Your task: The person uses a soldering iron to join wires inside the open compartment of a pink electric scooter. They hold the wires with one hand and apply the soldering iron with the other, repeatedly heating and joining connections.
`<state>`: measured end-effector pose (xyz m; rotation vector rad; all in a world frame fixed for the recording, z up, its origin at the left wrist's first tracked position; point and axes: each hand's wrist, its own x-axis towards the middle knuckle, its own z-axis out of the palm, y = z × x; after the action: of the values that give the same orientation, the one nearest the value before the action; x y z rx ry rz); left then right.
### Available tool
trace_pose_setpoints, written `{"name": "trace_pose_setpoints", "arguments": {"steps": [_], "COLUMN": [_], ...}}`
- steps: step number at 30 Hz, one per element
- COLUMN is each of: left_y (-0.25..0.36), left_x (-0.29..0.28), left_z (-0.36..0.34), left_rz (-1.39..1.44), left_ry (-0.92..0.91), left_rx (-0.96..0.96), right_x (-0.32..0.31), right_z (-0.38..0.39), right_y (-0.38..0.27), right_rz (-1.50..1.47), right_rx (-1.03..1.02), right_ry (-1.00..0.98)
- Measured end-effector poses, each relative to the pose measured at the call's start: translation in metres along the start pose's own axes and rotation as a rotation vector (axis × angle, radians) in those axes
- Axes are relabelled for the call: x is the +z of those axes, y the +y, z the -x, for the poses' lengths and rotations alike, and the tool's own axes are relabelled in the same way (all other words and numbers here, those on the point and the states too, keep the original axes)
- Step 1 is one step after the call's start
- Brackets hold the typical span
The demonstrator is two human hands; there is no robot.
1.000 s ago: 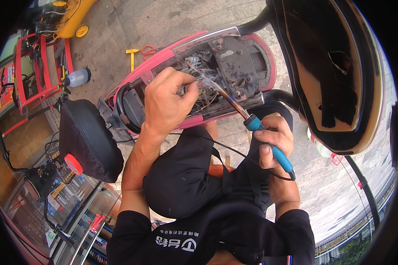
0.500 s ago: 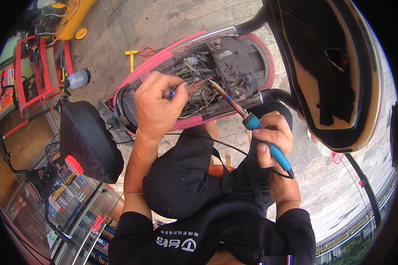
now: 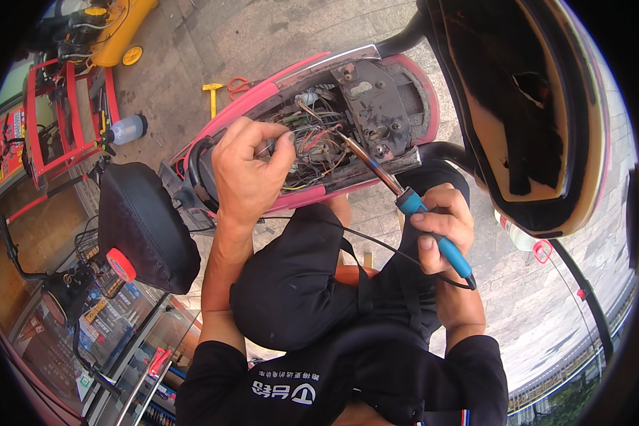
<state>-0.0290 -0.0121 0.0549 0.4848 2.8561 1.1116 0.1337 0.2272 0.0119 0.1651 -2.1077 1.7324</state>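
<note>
My right hand (image 3: 444,227) is closed round the teal handle of a soldering iron (image 3: 376,168). Its metal tip points up and left into a tangle of thin wires (image 3: 319,145) inside the open body of a pink scooter (image 3: 252,99); whether the tip touches a wire is unclear. On the left side of the wires, my left hand (image 3: 252,163) is closed in a pinch of thumb and forefinger. What it pinches is hidden by the fingers. A black cord (image 3: 362,233) trails from the iron's handle across my legs to the left.
A raised black seat (image 3: 508,121) stands at the right, beside the scooter body. Beyond the scooter lie a yellow-headed hammer (image 3: 212,96) and red-handled scissors (image 3: 238,86). A black covered saddle (image 3: 145,227), a red metal rack (image 3: 64,121) and a clear bottle (image 3: 128,129) are at the left.
The iron and my right hand have shifted slightly right and down, its tip drawing back a little. My left hand has moved slightly left, and the bluish bit between its fingers no longer shows.
</note>
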Motion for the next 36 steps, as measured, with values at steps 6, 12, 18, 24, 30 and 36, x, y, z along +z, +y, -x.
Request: {"name": "trace_pose_setpoints", "arguments": {"steps": [6,12,18,24,30,36], "left_y": [0.000,0.006,0.007,0.006,0.005,0.004], "left_x": [0.002,0.010,0.012,0.016,0.016,0.019], "left_z": [0.001,0.001,-0.004,-0.005,-0.005,-0.005], "left_rz": [0.028,0.029,-0.009,-0.015,-0.033,0.000], "left_ry": [-0.015,-0.086,-0.099,-0.099,-0.105,-0.082], "left_rx": [0.005,0.065,0.109,0.126,0.130,0.131], "right_x": [0.002,0.004,0.004,0.005,0.005,0.005], "right_z": [0.000,0.001,0.000,0.001,0.001,0.001], "right_y": [0.002,0.004,0.004,0.005,0.005,0.006], "right_rz": [-0.017,-0.020,-0.023,-0.024,-0.037,-0.030], "right_rx": [0.017,0.027,0.029,0.034,0.030,0.024], "right_ry": [0.014,0.017,0.013,0.013,0.016,0.008]}}
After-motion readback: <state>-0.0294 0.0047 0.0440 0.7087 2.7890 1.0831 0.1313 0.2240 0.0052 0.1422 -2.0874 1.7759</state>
